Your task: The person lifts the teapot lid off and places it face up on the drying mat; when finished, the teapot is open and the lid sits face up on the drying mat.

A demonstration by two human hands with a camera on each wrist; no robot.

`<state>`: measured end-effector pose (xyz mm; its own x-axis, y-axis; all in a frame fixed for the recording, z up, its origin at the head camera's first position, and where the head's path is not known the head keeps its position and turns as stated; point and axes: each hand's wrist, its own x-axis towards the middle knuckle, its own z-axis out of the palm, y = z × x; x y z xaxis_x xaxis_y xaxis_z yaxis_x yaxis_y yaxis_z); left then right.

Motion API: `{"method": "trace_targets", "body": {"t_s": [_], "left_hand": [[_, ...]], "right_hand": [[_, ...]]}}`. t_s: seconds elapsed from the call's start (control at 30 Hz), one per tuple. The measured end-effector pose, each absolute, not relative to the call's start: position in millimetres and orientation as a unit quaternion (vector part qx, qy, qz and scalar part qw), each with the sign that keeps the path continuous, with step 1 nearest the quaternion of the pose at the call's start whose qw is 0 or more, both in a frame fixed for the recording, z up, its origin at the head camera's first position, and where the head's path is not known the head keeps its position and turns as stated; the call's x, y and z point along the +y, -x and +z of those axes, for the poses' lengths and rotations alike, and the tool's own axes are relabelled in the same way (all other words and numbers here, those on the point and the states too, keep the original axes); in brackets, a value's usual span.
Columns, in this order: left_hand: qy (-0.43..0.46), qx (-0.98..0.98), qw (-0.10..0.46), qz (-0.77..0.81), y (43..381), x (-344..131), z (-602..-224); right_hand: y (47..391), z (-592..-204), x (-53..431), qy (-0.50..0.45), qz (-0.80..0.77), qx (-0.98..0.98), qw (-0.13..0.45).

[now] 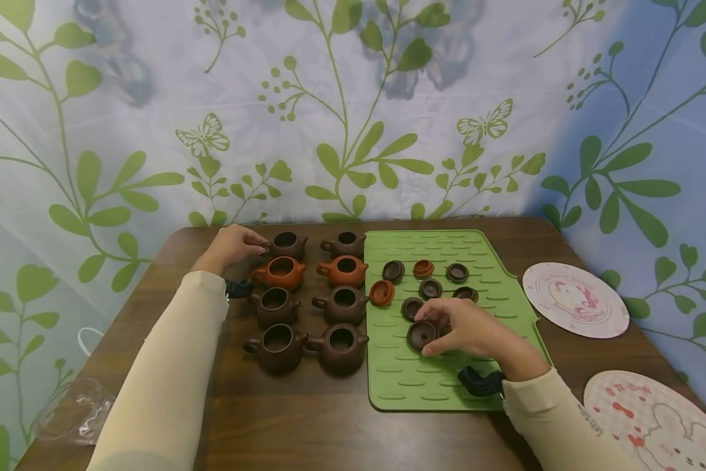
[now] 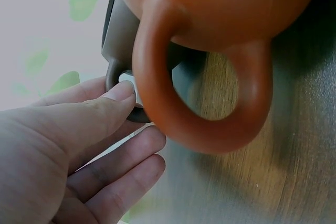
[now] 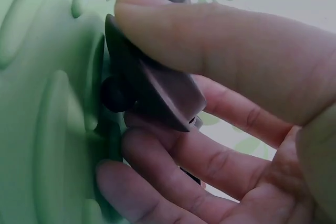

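At the back left of the table, my left hand (image 1: pixel 229 249) pinches the handle of a dark brown teapot (image 1: pixel 291 252) that has no lid on it. In the left wrist view, the thumb and fingers meet at that dark handle (image 2: pixel 139 114), partly behind the handle of an orange teapot (image 2: pixel 157 72). Over the green mat (image 1: pixel 400 366), my right hand (image 1: pixel 470 331) holds a dark brown teapot lid (image 1: pixel 421 335) between thumb and fingers. The lid is underside up, and its round knob (image 3: pixel 118 94) points down close to the mat in the right wrist view.
Two columns of lidless teapots, dark brown and orange (image 1: pixel 343 277), stand left of the mat. Several upturned lids, such as an orange lid (image 1: pixel 382 293), lie on the mat. Two round printed mats (image 1: pixel 576 299) lie at the right, and clear plastic (image 1: pixel 88 418) at the left edge.
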<state>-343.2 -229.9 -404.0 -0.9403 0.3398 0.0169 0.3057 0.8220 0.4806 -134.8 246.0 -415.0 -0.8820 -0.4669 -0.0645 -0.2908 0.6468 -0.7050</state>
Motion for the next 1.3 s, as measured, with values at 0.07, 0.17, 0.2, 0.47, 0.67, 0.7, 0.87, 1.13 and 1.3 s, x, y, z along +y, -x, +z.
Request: {"method": "trace_targets", "body": {"t_s": [0.07, 0.17, 0.2, 0.47, 0.67, 0.7, 0.87, 1.13, 1.3], "left_hand": [[-0.168, 0.954, 0.036, 0.247, 343, -230, -404], [-0.168, 0.953, 0.038, 0.249, 343, -230, -403], [-0.168, 0.953, 0.039, 0.249, 343, -230, -403], [-0.173, 0.951, 0.042, 0.252, 341, -227, -398], [-0.184, 0.95, 0.034, 0.251, 341, -227, -399], [-0.186, 0.949, 0.033, 0.251, 340, -228, -399], [-0.184, 0.95, 0.034, 0.251, 340, -228, -398], [-0.178, 0.951, 0.038, 0.252, 338, -230, -401], [-0.182, 0.949, 0.039, 0.253, 337, -230, -399]], "right_hand": [[135, -415, 244, 0.204, -0.362, 0.902, 0.117], [133, -415, 242, 0.194, -0.36, 0.906, 0.112], [132, -415, 241, 0.191, -0.357, 0.908, 0.11], [128, -415, 236, 0.18, -0.325, 0.924, 0.095], [126, -415, 235, 0.18, -0.317, 0.927, 0.091], [126, -415, 235, 0.181, -0.316, 0.927, 0.09], [126, -413, 235, 0.18, -0.316, 0.927, 0.09], [126, -412, 234, 0.182, -0.315, 0.927, 0.092], [127, -413, 234, 0.187, -0.317, 0.925, 0.09]]}}
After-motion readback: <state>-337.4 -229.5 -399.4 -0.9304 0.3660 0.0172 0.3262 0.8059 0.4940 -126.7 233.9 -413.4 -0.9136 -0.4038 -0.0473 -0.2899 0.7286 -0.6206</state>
